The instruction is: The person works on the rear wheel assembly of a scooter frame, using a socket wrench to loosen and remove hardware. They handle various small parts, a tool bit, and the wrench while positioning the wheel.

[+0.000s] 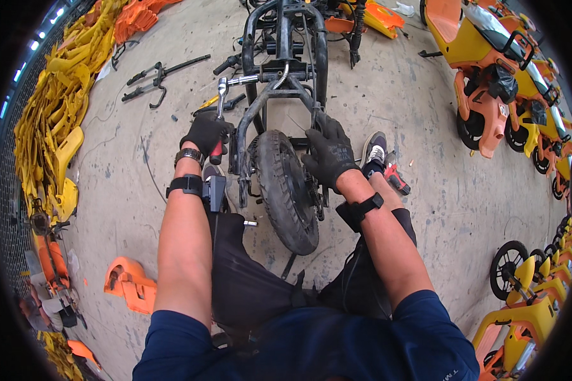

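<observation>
My left hand (pixel 209 135), in a black glove, grips the red-and-black handle of a ratchet wrench (pixel 222 97). From the ratchet head, a chrome socket with extension (pixel 243 80) reaches sideways to the left side of a black scooter frame (pixel 284 43), at a cross tube. My right hand (pixel 332 152), gloved too, is closed over the frame's right rear tube; some fingertips are hidden. Between both hands stands the rear wheel (pixel 286 190) with its worn black tyre, tilted in view, my legs on either side of it.
A red-and-black power tool (pixel 396 178) lies beside my right shoe. Metal stands (pixel 157 81) lie on the concrete at the left. Yellow body panels (pixel 52 124) are heaped along the left wall. Yellow-orange scooters (pixel 486 71) line the right. Another person (pixel 45 305) is at the far left.
</observation>
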`<action>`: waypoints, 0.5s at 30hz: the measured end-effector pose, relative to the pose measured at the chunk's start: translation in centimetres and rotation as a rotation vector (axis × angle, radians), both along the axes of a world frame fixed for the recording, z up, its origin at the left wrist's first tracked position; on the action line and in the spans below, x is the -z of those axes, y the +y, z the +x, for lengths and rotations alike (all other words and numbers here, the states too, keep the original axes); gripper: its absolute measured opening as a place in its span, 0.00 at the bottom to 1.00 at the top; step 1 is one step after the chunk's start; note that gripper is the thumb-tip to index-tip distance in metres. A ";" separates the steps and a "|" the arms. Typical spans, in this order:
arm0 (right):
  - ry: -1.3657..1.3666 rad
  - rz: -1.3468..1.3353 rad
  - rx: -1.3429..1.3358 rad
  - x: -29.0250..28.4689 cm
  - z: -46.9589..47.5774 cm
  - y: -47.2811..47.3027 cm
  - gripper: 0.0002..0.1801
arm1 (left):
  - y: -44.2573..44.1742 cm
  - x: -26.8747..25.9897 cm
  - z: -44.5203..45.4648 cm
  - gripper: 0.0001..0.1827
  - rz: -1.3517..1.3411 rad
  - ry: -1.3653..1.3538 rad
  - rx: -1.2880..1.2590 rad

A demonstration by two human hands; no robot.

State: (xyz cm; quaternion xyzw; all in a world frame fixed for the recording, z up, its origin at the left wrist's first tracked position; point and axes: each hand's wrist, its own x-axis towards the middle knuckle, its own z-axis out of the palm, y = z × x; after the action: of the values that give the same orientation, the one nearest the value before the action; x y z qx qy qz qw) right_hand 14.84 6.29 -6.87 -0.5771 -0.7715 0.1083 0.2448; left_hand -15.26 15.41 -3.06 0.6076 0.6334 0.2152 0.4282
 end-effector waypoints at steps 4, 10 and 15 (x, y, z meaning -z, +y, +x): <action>-0.041 0.037 -0.003 -0.8 -0.3 -0.2 0.30 | -0.4 -1.0 -0.3 0.09 -0.121 -0.157 -0.038; -0.063 -0.008 -0.002 -0.7 -0.5 -0.3 0.31 | 0.3 -1.8 -0.5 0.09 -0.151 -0.096 -0.034; -0.066 -0.055 0.019 -0.3 -0.5 -0.3 0.32 | 0.5 -1.5 -0.7 0.09 -0.149 -0.089 0.064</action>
State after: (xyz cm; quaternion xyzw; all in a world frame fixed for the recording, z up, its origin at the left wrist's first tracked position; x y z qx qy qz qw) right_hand 14.30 5.94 -6.56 -0.5941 -0.7704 0.1080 0.2044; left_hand -15.98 15.89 -1.53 0.5840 0.6081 0.1805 0.5065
